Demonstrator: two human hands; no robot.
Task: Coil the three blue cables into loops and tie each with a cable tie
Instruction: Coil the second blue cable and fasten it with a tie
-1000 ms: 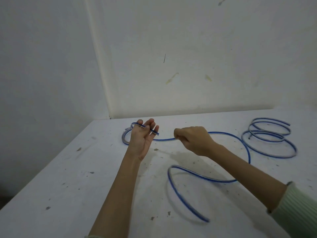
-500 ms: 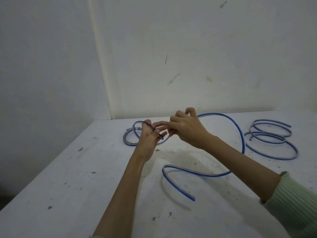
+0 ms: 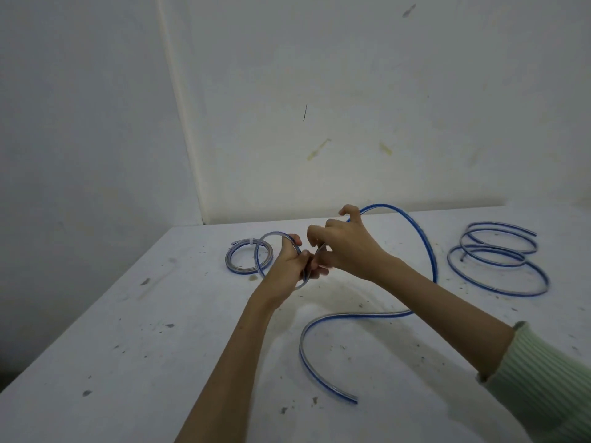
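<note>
3 blue cables lie on the speckled white table [image 3: 134,330]. At far left, 1 tied coil [image 3: 243,262] lies flat. The left hand [image 3: 289,266] and right hand [image 3: 347,247] grip the second cable [image 3: 428,251], fingers curled round its small loop; its glossy tail arcs right, then nearward. Far right, 1 loose coil [image 3: 499,260].

Loose cable [image 3: 499,257] blocks right, tabletop [image 3: 128,362] left seemingly open

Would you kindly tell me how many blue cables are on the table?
3: a tied coil at far left, one being coiled in both hands at centre, and a loose coil at far right.
</note>
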